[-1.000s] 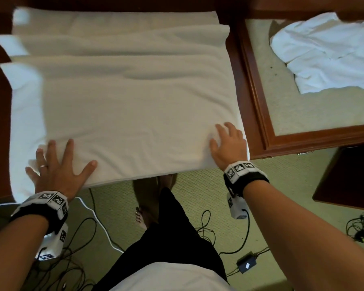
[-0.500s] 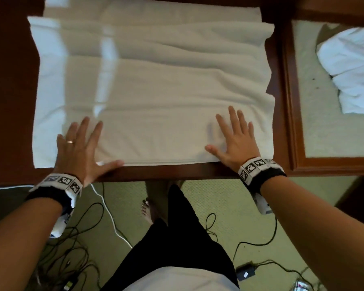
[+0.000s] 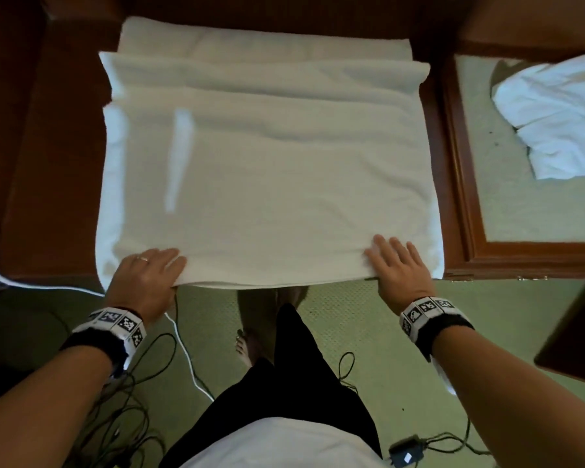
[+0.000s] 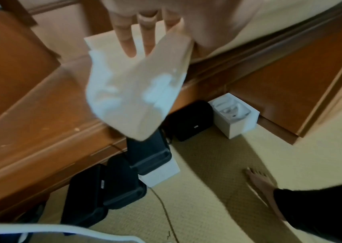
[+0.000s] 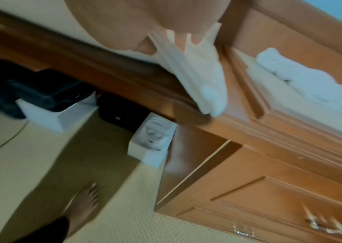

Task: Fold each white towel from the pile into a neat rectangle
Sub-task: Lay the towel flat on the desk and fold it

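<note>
A white towel (image 3: 267, 184) lies spread on the dark wooden desk (image 3: 54, 163), with ridged folds at its far side and its near hem hanging over the front edge. My left hand (image 3: 149, 268) grips the near-left hem, fingers bent on top and thumb hidden beneath. In the left wrist view the towel corner (image 4: 134, 92) droops below my fingers (image 4: 127, 37). My right hand (image 3: 395, 265) lies flat on the near-right part, fingers straight. The right corner (image 5: 207, 85) hangs over the desk edge.
More crumpled white towels (image 3: 554, 119) lie on a framed panel right of the desk. Black cases (image 4: 103, 189) and white boxes (image 4: 236, 113) sit under the desk. Cables (image 3: 183, 352) trail over the green carpet by my bare foot (image 3: 247, 342). A drawer unit (image 5: 269, 197) stands at the right.
Both hands slid back from the towel's surface to its near hem, which overhangs the desk front again. My left hand went from splayed flat to gripping the hem.
</note>
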### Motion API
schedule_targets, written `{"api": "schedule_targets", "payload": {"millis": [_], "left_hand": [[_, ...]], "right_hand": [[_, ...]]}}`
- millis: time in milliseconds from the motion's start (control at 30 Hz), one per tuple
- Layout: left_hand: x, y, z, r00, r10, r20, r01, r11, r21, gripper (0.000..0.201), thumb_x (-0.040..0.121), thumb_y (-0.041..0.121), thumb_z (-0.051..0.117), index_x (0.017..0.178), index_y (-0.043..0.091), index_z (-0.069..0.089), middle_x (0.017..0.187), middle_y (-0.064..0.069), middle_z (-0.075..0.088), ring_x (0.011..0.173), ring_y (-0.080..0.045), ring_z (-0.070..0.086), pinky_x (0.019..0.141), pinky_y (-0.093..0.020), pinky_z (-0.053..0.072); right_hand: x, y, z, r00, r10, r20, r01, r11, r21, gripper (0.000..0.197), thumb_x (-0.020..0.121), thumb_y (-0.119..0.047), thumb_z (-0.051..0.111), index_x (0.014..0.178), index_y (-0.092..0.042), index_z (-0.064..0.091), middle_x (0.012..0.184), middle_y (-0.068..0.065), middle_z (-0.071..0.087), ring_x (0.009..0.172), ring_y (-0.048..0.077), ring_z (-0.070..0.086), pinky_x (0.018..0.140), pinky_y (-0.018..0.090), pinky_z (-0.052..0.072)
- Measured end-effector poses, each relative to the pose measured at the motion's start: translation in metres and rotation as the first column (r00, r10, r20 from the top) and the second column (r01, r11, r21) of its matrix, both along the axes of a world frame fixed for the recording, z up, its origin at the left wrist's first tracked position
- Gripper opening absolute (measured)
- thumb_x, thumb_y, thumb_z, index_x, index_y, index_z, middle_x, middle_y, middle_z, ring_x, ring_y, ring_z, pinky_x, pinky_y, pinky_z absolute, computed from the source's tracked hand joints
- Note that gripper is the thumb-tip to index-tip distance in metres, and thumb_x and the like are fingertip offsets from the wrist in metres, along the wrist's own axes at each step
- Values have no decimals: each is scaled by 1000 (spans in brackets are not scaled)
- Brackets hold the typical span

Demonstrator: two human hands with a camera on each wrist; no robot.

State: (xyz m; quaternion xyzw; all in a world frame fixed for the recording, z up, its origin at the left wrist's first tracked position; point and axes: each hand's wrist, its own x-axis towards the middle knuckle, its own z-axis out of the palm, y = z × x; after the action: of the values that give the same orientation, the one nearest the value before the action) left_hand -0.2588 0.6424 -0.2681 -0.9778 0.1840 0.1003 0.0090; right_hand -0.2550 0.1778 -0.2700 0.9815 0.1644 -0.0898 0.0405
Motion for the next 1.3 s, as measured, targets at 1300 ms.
{"api": "schedule_targets", "payload": {"millis": [1300], "left_hand": [[277, 52, 81, 798, 573, -186, -581, 814, 12, 22, 89, 6, 59, 69, 14, 59, 84, -21, 65, 75, -36, 56, 73, -42, 50]], "right_hand": [[298, -1, 98, 899, -397, -184, 363, 911, -194, 21, 88, -4, 51, 99, -13, 66, 86, 10, 60, 78, 32, 57, 68, 36, 46]]}}
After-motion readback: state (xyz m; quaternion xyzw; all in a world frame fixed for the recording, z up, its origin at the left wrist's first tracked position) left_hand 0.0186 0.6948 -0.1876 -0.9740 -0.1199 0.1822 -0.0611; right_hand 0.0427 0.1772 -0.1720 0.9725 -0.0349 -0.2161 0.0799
